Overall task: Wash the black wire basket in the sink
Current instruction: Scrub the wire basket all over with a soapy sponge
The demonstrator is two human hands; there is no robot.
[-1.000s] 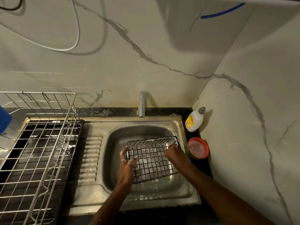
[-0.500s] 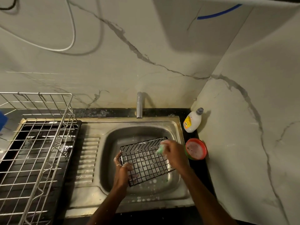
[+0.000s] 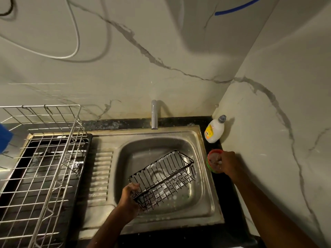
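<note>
Left hand [image 3: 129, 194] clamped on the near-left corner of the black wire basket [image 3: 163, 178], which is held tilted inside the bowl of the stainless-steel sink [image 3: 206, 210], flecked with white suds. Right hand [image 3: 227, 164] well apart to the right, fingers curled at a round red-rimmed soap tub [image 3: 212, 161] on the dark counter; what they grip, if anything, cannot be told. White detergent bottle [image 3: 215, 129] farther back; silver wire dish rack [image 3: 41, 163] at left.

Right hand [image 3: 227, 164] covers part of red tub [image 3: 213, 162]; its grip unclear. Blue object [image 3: 5, 140] cut off at left edge.
</note>
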